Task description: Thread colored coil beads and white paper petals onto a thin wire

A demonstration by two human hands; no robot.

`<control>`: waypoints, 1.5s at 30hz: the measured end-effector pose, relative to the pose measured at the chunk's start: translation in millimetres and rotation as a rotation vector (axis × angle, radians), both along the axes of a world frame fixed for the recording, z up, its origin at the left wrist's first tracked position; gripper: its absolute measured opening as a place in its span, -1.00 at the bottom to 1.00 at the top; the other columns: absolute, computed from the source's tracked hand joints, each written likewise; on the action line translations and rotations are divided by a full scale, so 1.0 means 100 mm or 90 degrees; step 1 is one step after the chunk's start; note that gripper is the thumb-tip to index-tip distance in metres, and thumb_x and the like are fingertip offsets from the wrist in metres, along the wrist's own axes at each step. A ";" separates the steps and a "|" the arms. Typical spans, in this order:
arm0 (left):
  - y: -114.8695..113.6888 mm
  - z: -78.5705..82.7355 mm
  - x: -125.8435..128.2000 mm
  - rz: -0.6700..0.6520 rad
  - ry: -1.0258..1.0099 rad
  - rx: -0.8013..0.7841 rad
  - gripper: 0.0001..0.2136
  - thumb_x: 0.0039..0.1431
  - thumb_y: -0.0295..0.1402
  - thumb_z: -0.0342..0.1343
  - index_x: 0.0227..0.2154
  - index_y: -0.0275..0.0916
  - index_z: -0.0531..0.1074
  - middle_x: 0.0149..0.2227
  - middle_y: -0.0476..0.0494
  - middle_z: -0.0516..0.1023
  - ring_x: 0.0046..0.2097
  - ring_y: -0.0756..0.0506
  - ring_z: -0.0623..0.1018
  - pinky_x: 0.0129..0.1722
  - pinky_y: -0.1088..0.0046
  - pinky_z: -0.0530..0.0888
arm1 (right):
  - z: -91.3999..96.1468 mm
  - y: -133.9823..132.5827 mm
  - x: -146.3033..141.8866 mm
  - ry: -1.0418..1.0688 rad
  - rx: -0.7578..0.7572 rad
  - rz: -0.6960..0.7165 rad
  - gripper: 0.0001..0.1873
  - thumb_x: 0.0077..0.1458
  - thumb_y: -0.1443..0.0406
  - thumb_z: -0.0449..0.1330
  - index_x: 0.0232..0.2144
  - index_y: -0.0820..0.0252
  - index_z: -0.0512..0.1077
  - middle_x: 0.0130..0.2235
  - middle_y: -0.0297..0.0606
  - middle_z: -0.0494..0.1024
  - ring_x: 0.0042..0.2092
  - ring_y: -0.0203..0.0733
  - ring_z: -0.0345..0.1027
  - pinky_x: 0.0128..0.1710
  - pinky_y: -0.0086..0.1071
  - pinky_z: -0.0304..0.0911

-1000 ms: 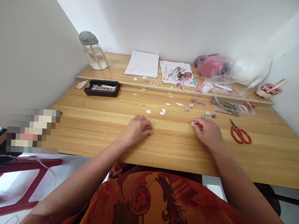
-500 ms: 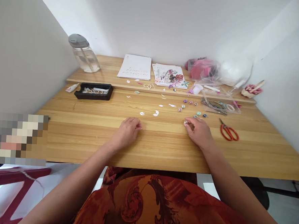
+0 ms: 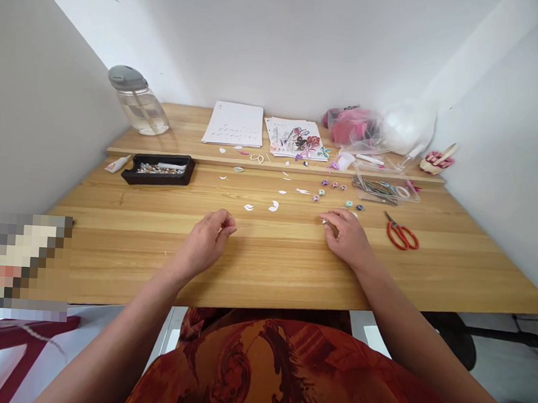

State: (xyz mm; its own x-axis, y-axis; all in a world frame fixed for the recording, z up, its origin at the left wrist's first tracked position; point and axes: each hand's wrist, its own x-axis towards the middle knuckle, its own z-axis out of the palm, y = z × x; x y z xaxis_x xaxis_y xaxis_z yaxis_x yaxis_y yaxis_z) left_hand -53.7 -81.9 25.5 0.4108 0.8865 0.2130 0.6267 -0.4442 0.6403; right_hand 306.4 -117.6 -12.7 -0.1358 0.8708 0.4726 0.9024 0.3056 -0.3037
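My left hand (image 3: 205, 241) rests on the wooden table (image 3: 292, 270), thumb and fingers pinched together at what looks like the end of a thin pale paper strip (image 3: 244, 227). My right hand (image 3: 349, 235) lies palm down to the right, and its fingertips pinch a small paper coil (image 3: 326, 222) against the table. The strip between the two hands is faint and hard to follow. Several small coloured coils (image 3: 336, 186) and white petal shapes (image 3: 273, 206) lie just beyond my hands.
Red scissors (image 3: 401, 233) lie right of my right hand. A black tray (image 3: 159, 169), glue tube (image 3: 115, 164) and water bottle (image 3: 137, 101) sit far left. On the back ledge are paper sheets (image 3: 235, 123), a quilled-flower sheet (image 3: 295, 139), plastic bags (image 3: 353, 124) and a clear box (image 3: 383, 188).
My left hand has lifted slightly and turned, and its pinch now points right. My right hand has barely moved on the table. The camera has tilted, so everything sits further left in view.
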 end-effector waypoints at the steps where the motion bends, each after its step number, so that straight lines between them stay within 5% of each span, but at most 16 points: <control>1: 0.00 0.02 -0.01 0.003 -0.003 0.002 -0.88 0.28 -0.33 -0.06 -0.35 -0.20 0.29 -0.33 -0.11 0.49 -0.25 -0.12 0.48 -0.19 0.32 0.40 | -0.01 0.00 0.00 -0.001 0.002 -0.005 -0.66 0.14 0.39 0.09 -0.07 0.16 0.53 -0.06 -0.06 0.50 0.00 0.04 0.37 0.07 -0.04 0.31; 28: -0.11 0.32 -0.17 0.053 -0.014 0.073 -0.87 0.29 -0.29 -0.02 -0.33 -0.21 0.32 -0.36 -0.06 0.46 -0.31 -0.05 0.45 -0.27 0.42 0.39 | 0.01 0.00 -0.13 -0.020 0.032 0.023 -0.57 0.00 0.45 0.13 -0.05 0.17 0.48 0.01 -0.06 0.46 0.05 0.06 0.32 0.13 -0.05 0.23; 37: -0.17 0.39 -0.13 0.036 -0.035 0.098 -0.89 0.29 -0.30 -0.02 -0.32 -0.21 0.32 -0.35 -0.06 0.46 -0.31 -0.04 0.45 -0.27 0.42 0.39 | 0.01 0.03 -0.26 -0.047 0.042 0.015 -0.92 0.12 0.37 0.17 -0.31 0.15 0.46 -0.07 -0.08 0.51 0.04 0.06 0.30 0.11 -0.03 0.17; 45: -0.18 0.44 -0.24 0.068 -0.036 0.114 -0.90 0.28 -0.30 -0.01 -0.31 -0.19 0.32 -0.30 -0.06 0.51 -0.27 -0.05 0.48 -0.25 0.40 0.39 | 0.02 0.04 -0.24 -0.037 0.029 0.017 -0.90 0.16 0.39 0.10 -0.33 0.11 0.40 -0.11 -0.10 0.52 0.02 0.04 0.31 0.08 -0.05 0.15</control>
State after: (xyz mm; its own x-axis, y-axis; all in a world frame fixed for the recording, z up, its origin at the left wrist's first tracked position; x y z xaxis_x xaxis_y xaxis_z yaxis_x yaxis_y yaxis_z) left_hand -77.6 -100.3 69.1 0.2991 0.8704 0.3911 0.6417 -0.4868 0.5927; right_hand 282.7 -113.4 -10.8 -0.1871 0.8443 0.5021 0.9097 0.3418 -0.2359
